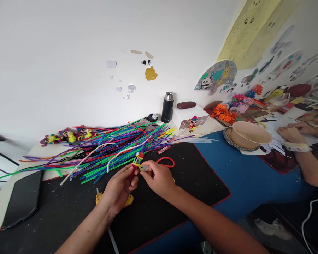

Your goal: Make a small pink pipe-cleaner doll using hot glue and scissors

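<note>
My left hand [121, 187] is closed around the lower part of a small pipe-cleaner figure [138, 160], red at the bottom with red, white and green above. My right hand [159, 178] pinches at the figure's side, where a yellow pipe cleaner [140, 167] sticks out. A grey piece [145, 168] shows by the right fingertips; I cannot tell what it is. Red-handled scissors [168, 161] lie partly hidden behind my right hand. Under my left wrist, a yellow glue gun [128, 201] rests on the black mat [196, 183].
Loose pipe cleaners [116, 148] spread behind my hands. Finished figures [69, 134] lie at the left. A black thermos [168, 107] and white box [187, 118], with another figure [193, 123], stand behind. Rightward are a bowl [250, 134] and another person's hands [291, 133]; a black tablet [22, 201] lies left.
</note>
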A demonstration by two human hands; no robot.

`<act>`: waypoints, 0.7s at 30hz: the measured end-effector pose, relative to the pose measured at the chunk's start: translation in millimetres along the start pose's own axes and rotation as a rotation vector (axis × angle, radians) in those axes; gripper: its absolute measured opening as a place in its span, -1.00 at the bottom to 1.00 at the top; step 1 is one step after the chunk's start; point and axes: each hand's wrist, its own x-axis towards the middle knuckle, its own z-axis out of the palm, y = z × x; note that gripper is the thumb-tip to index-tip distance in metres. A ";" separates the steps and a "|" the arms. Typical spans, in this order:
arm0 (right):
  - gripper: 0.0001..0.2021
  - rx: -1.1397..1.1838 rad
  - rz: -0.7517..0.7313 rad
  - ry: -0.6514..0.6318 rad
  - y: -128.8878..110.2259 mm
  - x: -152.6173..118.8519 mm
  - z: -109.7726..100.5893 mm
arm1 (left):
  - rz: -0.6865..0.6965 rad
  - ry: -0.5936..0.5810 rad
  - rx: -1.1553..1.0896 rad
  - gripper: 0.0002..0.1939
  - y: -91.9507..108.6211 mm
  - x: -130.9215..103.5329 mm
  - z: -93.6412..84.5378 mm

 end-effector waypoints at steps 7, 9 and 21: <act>-0.80 -0.165 -0.099 -0.040 -3.3 3.7 -3.9 | -0.067 0.022 -0.046 -0.87 -1.5 0.7 -0.5; -0.78 -0.174 -0.117 -0.050 -4.0 4.7 -5.0 | -0.072 0.027 -0.059 -0.89 -1.3 1.1 -0.7; -0.86 0.074 0.055 0.022 2.9 5.9 1.6 | -0.050 0.028 -0.010 -0.90 -3.5 0.9 -1.0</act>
